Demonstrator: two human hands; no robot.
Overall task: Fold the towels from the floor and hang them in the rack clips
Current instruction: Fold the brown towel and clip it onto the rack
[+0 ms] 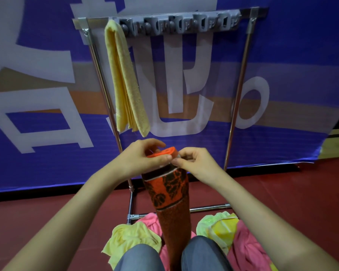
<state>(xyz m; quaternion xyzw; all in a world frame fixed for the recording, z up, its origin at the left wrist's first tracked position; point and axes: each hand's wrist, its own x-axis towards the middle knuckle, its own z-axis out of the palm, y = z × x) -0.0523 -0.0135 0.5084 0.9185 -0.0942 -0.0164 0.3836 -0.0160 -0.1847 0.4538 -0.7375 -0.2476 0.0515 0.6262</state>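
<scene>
We pinch the folded top of the orange towel point(169, 194) with our left hand point(145, 153) and right hand point(194, 163), below the clips point(180, 22). If our fingers loosen, the folds could open and it could drop onto the floor pile point(133, 237).
</scene>
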